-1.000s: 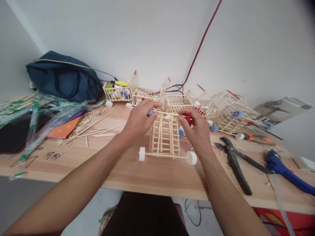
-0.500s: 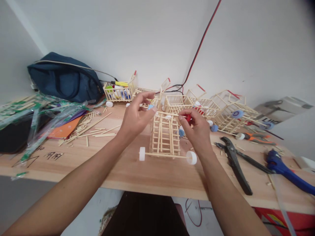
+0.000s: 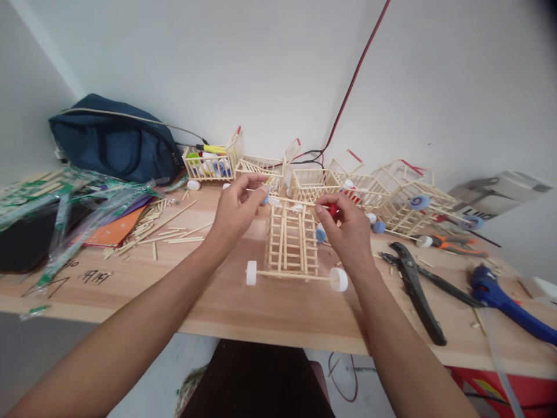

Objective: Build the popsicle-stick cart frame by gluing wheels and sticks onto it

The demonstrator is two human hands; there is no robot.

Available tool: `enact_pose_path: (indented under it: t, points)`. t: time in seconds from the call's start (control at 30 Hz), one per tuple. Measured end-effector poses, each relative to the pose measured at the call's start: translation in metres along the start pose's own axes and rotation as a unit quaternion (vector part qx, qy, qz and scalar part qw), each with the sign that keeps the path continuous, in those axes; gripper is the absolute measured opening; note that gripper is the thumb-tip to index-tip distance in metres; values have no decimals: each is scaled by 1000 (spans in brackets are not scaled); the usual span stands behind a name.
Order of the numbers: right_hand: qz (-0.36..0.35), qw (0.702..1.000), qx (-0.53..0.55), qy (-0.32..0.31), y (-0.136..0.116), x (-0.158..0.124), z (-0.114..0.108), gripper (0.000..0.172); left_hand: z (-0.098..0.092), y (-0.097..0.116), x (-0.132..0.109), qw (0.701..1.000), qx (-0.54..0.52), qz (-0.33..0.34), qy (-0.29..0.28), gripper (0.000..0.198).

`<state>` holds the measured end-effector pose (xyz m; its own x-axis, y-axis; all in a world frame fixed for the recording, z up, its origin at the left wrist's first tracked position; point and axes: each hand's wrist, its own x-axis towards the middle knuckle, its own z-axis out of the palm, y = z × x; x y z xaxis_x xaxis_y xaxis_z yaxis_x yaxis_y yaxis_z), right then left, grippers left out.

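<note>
A small cart frame of thin wooden sticks (image 3: 292, 244) lies on the table, with a white cap wheel (image 3: 251, 273) at its near left and another white wheel (image 3: 338, 279) at its near right. A thin stick runs across its far end between the hands. My left hand (image 3: 241, 203) is closed at the left end of this stick, its thumb and fingers pinching a blue cap (image 3: 266, 196). My right hand (image 3: 343, 220) pinches the stick's right end, beside a red piece (image 3: 333, 209) partly hidden by the fingers.
Several stick carts (image 3: 317, 181) stand along the wall. Loose sticks (image 3: 152, 226), plastic wrappers (image 3: 65, 203) and a blue bag (image 3: 117, 139) are at the left. Black cutters (image 3: 415, 290), orange-handled pliers (image 3: 456, 244) and a blue glue gun (image 3: 505, 299) lie at the right.
My left hand has moved slightly left and down, and its fingers have come together around the blue cap. My right hand and the cart frame have stayed in place.
</note>
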<state>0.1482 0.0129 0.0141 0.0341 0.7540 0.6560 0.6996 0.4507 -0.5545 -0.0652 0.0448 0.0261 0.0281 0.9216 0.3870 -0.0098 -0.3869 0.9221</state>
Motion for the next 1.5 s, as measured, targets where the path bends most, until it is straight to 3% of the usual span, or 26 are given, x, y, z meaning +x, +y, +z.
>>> enact_pose_path:
  t: [0.23, 0.93, 1.07, 1.5]
  points:
    - [-4, 1000, -4, 2, 0, 0, 0, 6, 3, 3, -2, 999, -23, -1, -23, 18]
    - [-6, 1000, -11, 2, 0, 0, 0, 10, 3, 3, -3, 999, -31, 3, -23, 16]
    - [-26, 1000, -8, -6, 2, 0, 0, 19, 2, 3, -3, 999, -27, 5, -20, 16]
    - [-80, 996, -1, -26, 2, 1, -2, 22, 2, 3, -3, 999, -32, 7, -18, 17]
